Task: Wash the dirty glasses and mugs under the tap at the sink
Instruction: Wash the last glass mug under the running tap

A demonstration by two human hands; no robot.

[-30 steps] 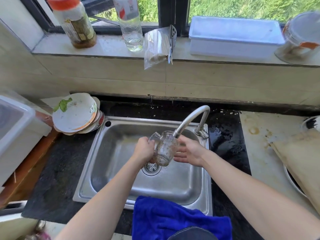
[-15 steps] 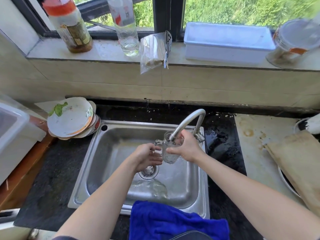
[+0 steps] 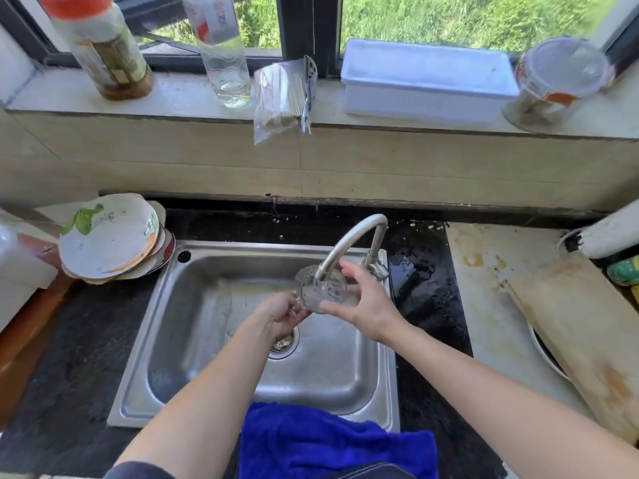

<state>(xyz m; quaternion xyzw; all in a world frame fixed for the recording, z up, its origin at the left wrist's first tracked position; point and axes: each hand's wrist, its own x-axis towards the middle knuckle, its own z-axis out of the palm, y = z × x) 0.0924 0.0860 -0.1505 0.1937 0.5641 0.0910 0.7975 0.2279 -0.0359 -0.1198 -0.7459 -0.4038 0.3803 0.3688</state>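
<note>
Glass mug (image 3: 321, 288) is held up over the sink (image 3: 193, 305), mouth tipped toward the spout of the tap (image 3: 349, 242) (spout end sits at the rim or just inside it, hard to say which). Left hand (image 3: 280, 316) grasps the mug from the lower-left w/ fingers curled in at its edge; too blurred to tell if they're on a handle. Right hand (image 3: 366, 302) wraps the other side, thumb along the front near the base, fingers going round the back. So both hands are gripping the mug, which hangs above the basin and is clear of its floor and walls. Can't tell whether water is running.

Drain (image 3: 281, 344) lies in the basin floor just below the left hand, partly hidden by the wrist. Blue towel (image 3: 328, 444) is draped over the sink's near rim.

On the dark table (image 3: 86, 357) left of the sink is a tilted stack of dirty plates (image 3: 107, 236), top one w/ a green leaf scrap. Right of the tap the table is wet. Further right, a wooden board (image 3: 581, 333) lies at an angle.

On the window ledge behind, left to right:
- bottle w/ orange cap (image 3: 103, 46)
- clear bottle (image 3: 224, 57)
- plastic bag of sticks (image 3: 280, 98), hanging over the ledge edge
- white lidded box (image 3: 425, 81)
- clear jar (image 3: 556, 81), tilted
</note>
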